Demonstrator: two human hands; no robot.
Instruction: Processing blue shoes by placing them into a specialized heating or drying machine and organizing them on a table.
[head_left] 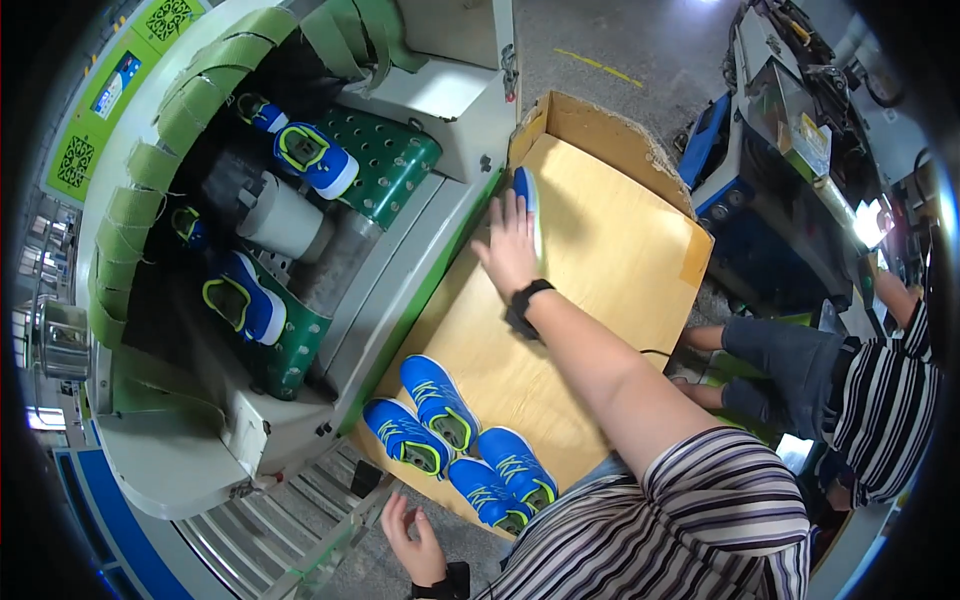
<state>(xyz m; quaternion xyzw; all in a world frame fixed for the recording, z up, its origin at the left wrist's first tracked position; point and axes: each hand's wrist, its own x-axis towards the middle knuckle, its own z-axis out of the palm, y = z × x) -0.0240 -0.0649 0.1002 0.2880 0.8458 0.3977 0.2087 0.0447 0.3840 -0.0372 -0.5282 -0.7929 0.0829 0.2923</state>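
Note:
My right hand point(508, 248) reaches far across a tan board point(600, 250) and grips a blue shoe with a white sole point(526, 196), which stands on its side at the board's left edge. A black band sits on that wrist. My left hand point(412, 540) hangs low near the bottom of the view with its fingers apart, holding nothing, just above grey conveyor rollers point(260, 545). Several blue shoes with yellow-green trim point(440, 402) lie together on the near end of the board, between the two hands.
A white and green machine point(420, 110) on the left carries blue shoes point(315, 158) on green perforated holders under green flaps. Another person in a striped shirt point(885, 400) sits at the right beside dark machinery point(790, 170). The board has raised cardboard edges at the far end.

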